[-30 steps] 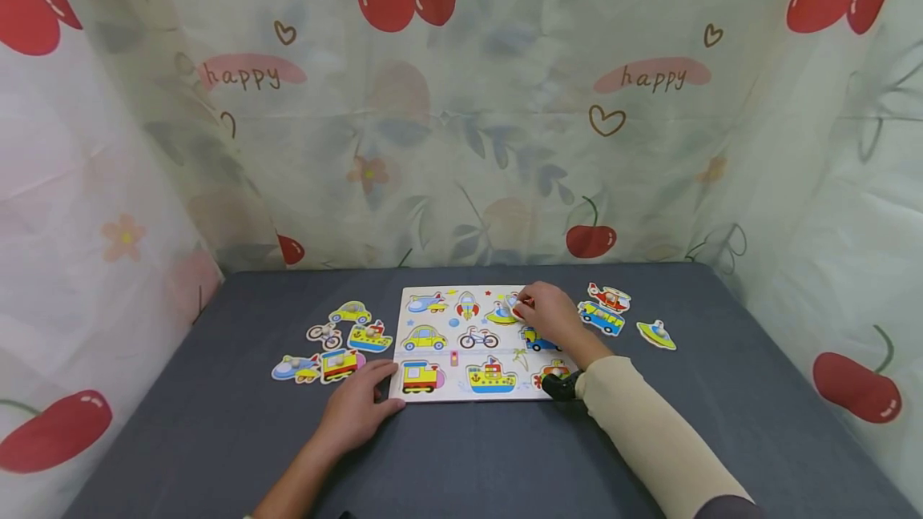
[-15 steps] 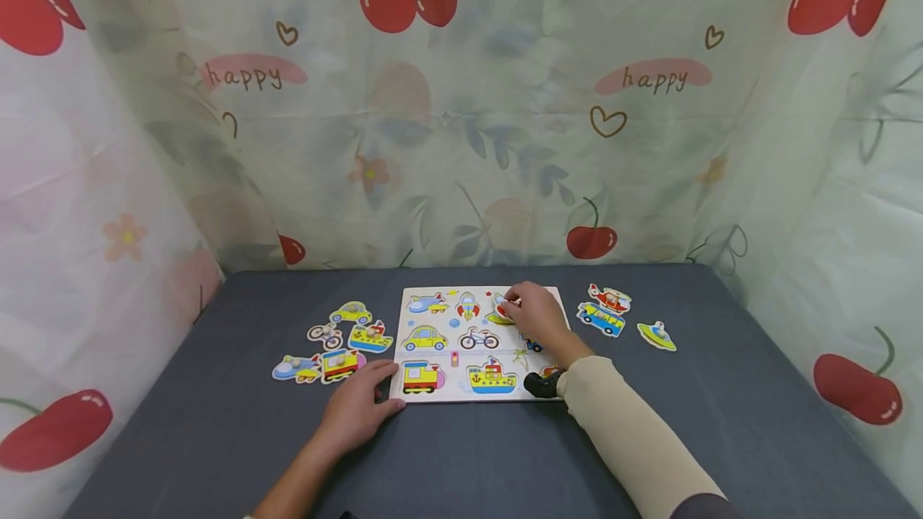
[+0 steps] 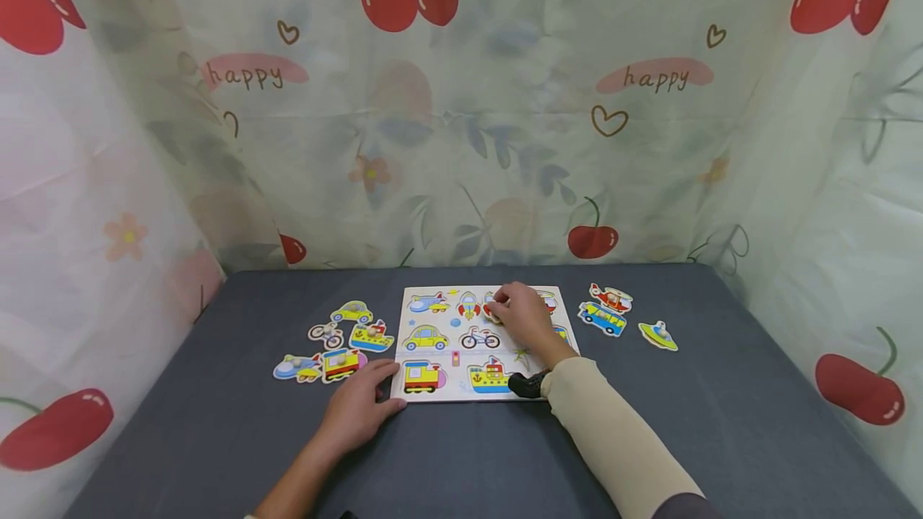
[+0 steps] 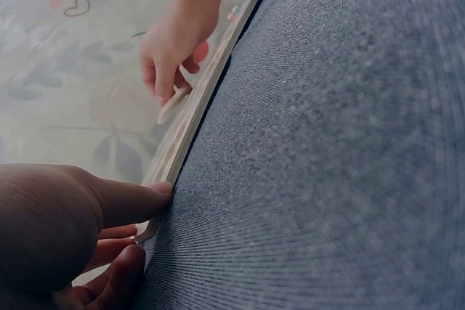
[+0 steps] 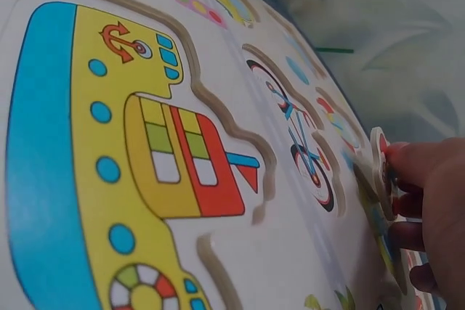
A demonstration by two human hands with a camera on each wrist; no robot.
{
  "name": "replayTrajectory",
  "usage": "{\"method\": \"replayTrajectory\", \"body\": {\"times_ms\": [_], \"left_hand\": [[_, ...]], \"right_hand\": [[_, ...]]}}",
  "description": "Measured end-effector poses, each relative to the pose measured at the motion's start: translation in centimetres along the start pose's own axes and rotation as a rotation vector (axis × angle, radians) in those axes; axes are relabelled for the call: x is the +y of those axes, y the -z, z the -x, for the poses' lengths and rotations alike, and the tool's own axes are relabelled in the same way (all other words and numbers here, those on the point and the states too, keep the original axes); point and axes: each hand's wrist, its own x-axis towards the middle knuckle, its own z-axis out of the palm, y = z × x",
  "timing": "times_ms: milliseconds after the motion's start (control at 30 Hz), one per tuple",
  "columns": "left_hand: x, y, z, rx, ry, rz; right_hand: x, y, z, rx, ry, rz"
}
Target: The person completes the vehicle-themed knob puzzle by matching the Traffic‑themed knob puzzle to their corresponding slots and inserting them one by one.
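A white puzzle board (image 3: 454,395) with cut-out vehicle pictures lies in mid-table in the head view. My left hand (image 3: 358,408) holds its near left corner, the thumb (image 4: 142,201) against the edge in the left wrist view. Above the board's upper middle, my right hand (image 3: 530,320) pinches a thin puzzle piece (image 5: 381,161) with red parts, tilted on edge. That piece overlaps the area between the rocket slot (image 3: 469,305) and the slot right of it; my fingers hide most of its picture. The bicycle slot (image 3: 479,337) and boat slot (image 5: 138,121) hold no pieces.
Left of the board lie several knobbed pieces: a car (image 3: 352,311), a bicycle (image 3: 326,335), a boat (image 3: 371,336), an airplane (image 3: 296,368) and a train (image 3: 342,364). At right are a helicopter (image 3: 611,298), a bus (image 3: 602,319) and a flying saucer (image 3: 658,335).
My right hand has moved left over the board with the puzzle piece, from the saucer slot toward the rocket slot. The left hand keeps its place at the corner.
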Motion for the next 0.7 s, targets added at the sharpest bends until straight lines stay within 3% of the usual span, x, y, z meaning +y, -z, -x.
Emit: {"method": "replayTrajectory", "body": {"times_ms": [700], "left_hand": [[0.1,0.2,0.1,0.003,-0.009,0.005]], "right_hand": [[-1.6,-1.4,-0.4,-0.039,-0.105,-0.015]]}}
